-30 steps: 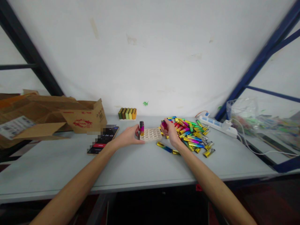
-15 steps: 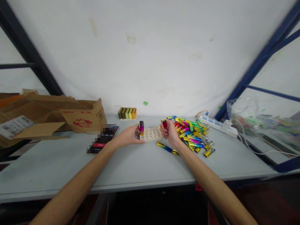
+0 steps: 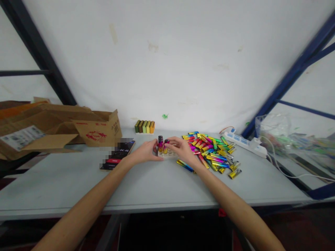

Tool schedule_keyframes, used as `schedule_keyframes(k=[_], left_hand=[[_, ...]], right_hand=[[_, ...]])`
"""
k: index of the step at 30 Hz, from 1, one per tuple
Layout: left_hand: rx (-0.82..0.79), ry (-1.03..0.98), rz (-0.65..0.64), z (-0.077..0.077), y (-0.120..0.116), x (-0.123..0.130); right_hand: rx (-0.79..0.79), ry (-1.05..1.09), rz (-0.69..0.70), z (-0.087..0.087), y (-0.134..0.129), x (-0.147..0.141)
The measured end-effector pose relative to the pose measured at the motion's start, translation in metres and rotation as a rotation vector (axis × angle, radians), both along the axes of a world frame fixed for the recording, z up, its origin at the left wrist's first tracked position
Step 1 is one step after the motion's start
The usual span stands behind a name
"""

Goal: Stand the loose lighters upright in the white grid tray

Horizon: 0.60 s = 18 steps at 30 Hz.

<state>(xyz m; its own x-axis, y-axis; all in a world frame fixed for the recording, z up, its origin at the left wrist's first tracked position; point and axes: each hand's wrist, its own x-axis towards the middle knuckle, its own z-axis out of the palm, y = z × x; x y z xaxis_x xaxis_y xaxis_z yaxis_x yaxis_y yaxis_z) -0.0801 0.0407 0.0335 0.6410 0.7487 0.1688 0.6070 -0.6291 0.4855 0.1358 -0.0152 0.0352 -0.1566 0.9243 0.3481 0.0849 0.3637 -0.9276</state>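
Note:
A white tray with rows of holes lies on the table, partly hidden behind my right hand. My left hand grips its left end, thumb along the front edge and fingers behind. A short row of purple-and-gold lighters stands upright at that end, beside my left fingertips. My right hand pinches another purple-and-gold lighter over the tray, slightly tilted, just right of the standing row. Whether its lower end sits in a hole I cannot tell.
Right of the tray lies a loose pile of shiny coloured lighters. A filled tray of lighters stands by the wall. At left are a phone and an opened cardboard box. A white power strip with a cable lies at right.
My right hand has moved left from beside the pile to the tray's left end, carrying a lighter. My left hand keeps its grip on the tray. The view has shifted slightly.

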Motion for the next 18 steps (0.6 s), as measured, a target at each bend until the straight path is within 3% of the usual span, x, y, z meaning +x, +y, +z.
schedule_keyframes(k=[8, 14, 18], left_hand=[[-0.008, -0.03, -0.006, 0.0, -0.001, 0.001], [-0.007, 0.019, -0.002, 0.003, -0.003, 0.001], [-0.005, 0.024, 0.004, 0.004, -0.004, 0.002]], right_hand=[[0.325, -0.422, -0.167, -0.003, 0.004, 0.0], [0.402, -0.722, 0.031, 0.022, 0.012, 0.011], [0.307, -0.758, 0.02, 0.029, 0.013, -0.001]])
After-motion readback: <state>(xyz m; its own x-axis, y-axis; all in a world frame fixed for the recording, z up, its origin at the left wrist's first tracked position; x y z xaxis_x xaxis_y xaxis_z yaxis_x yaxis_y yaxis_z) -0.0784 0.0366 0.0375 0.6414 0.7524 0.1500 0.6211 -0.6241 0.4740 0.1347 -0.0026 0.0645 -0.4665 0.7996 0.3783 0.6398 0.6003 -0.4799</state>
